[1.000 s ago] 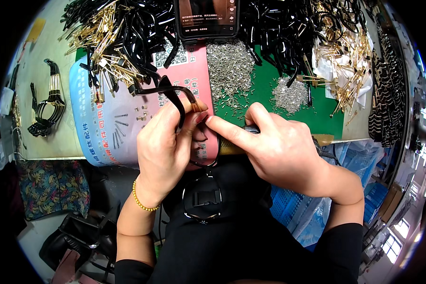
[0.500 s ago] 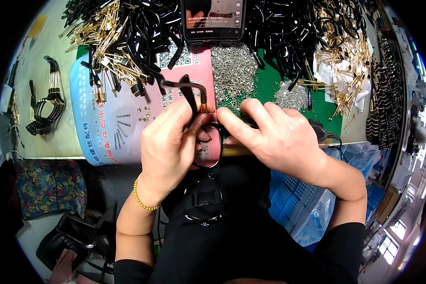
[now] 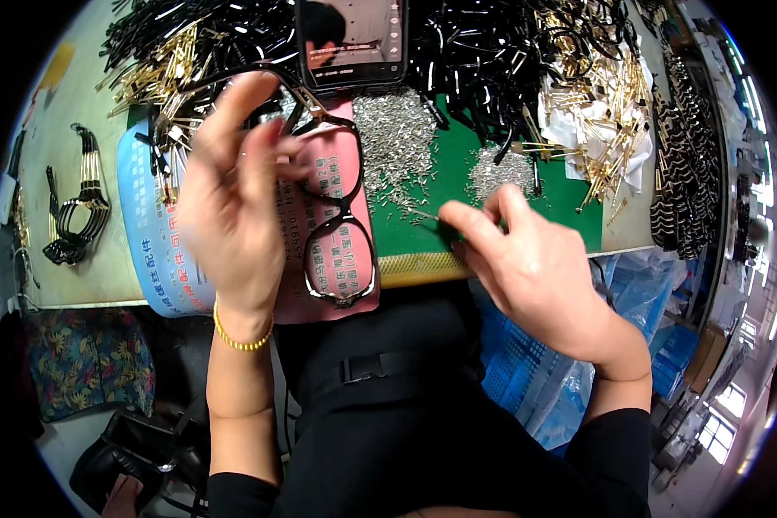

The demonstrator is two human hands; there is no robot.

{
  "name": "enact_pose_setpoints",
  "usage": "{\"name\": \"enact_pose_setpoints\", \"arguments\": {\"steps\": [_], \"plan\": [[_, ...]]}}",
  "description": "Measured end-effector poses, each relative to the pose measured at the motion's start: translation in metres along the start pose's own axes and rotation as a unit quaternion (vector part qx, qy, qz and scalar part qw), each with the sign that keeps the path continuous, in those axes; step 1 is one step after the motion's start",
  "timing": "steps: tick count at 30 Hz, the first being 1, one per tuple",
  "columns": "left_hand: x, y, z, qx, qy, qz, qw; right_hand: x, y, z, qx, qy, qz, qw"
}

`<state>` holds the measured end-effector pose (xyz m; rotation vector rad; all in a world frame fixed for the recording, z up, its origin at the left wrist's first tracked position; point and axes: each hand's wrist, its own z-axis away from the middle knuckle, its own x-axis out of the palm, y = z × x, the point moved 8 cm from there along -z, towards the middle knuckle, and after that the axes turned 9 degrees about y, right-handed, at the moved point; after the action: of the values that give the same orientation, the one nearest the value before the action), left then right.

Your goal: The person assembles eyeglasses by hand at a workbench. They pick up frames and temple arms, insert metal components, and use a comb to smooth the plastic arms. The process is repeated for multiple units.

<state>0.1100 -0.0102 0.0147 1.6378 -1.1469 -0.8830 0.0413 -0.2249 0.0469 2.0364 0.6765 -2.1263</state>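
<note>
An eyeglass frame (image 3: 344, 207) with dark rims lies over the pink part of a printed sheet, one rim towards me. Its dark temple reaches left behind the fingers of my left hand (image 3: 233, 190). That hand is raised beside the frame, blurred, with index finger and thumb apart. I see nothing held in it. My right hand (image 3: 527, 268) is over the green mat's front edge, index finger and thumb pinched together. A thin silvery sliver shows at their tips, too small to name, beside a heap of small metal screws (image 3: 393, 134).
Black temples (image 3: 475, 69) and gold-coloured metal parts (image 3: 600, 112) are piled at the back. A phone (image 3: 351, 43) stands between the piles. A smaller silvery heap (image 3: 499, 173) lies on the green mat (image 3: 565, 216). Blue crates (image 3: 527, 354) are below the table at right.
My hands have moved apart. The eyeglass frame, earlier between both hands, now lies over the pink sheet. My left hand has gone left, my right hand to the screws. The view has shifted slightly.
</note>
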Motion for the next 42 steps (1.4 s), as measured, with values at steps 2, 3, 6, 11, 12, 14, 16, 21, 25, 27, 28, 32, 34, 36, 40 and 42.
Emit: {"name": "enact_pose_setpoints", "arguments": {"steps": [2, 3, 6, 11, 12, 14, 16, 21, 25, 27, 28, 32, 34, 36, 40, 42], "plan": [[-0.024, 0.011, 0.007, 0.01, 0.065, -0.032, 0.997, 0.005, 0.005, 0.007, 0.012, -0.015, 0.001, 1.0], [-0.026, 0.006, 0.013, -0.02, 0.049, 0.052, 0.997, 0.007, 0.007, 0.009, 0.009, -0.011, -0.002, 1.0], [-0.029, 0.001, 0.032, -0.194, 0.049, 0.171, 0.965, 0.011, 0.009, 0.01, 0.012, 0.009, -0.007, 1.0], [-0.059, 0.005, 0.05, -0.046, 0.06, 0.008, 0.997, 0.012, 0.008, 0.006, 0.008, -0.002, -0.01, 1.0], [-0.064, 0.011, 0.053, -0.006, 0.072, -0.04, 0.997, 0.012, 0.008, 0.006, 0.005, -0.002, -0.011, 1.0], [-0.062, 0.022, 0.059, 0.066, -0.003, -0.149, 0.987, 0.014, 0.008, 0.006, -0.001, -0.002, -0.014, 1.0], [-0.053, 0.019, 0.064, 0.132, -0.079, -0.302, 0.941, 0.013, 0.006, 0.005, -0.015, -0.013, -0.003, 1.0], [-0.061, 0.031, 0.083, 0.239, -0.085, -0.274, 0.928, 0.015, 0.003, 0.003, -0.023, -0.008, 0.035, 0.999], [-0.027, 0.061, 0.118, 0.315, -0.23, -0.214, 0.896, 0.011, -0.004, 0.0, -0.021, -0.027, 0.019, 0.999], [-0.02, 0.041, 0.119, 0.311, -0.233, -0.219, 0.895, 0.006, -0.008, 0.0, -0.034, -0.024, -0.053, 0.998], [-0.016, 0.036, 0.112, 0.277, -0.241, -0.24, 0.899, 0.002, -0.014, 0.001, -0.055, 0.025, -0.103, 0.993], [-0.017, 0.02, 0.09, 0.164, -0.236, -0.168, 0.943, 0.006, -0.04, -0.01, -0.139, -0.055, -0.125, 0.981], [-0.02, 0.019, 0.085, 0.129, -0.215, -0.121, 0.96, 0.015, -0.039, -0.012, -0.155, -0.062, -0.127, 0.978], [-0.02, 0.021, 0.081, 0.129, -0.213, -0.104, 0.963, 0.016, -0.038, -0.011, -0.157, -0.057, -0.115, 0.979], [-0.018, 0.025, 0.081, 0.14, -0.205, -0.111, 0.962, 0.017, -0.038, -0.011, -0.159, -0.049, -0.116, 0.979], [-0.016, 0.025, 0.081, 0.152, -0.209, -0.121, 0.958, 0.017, -0.037, -0.011, -0.157, -0.047, -0.113, 0.98]]}}
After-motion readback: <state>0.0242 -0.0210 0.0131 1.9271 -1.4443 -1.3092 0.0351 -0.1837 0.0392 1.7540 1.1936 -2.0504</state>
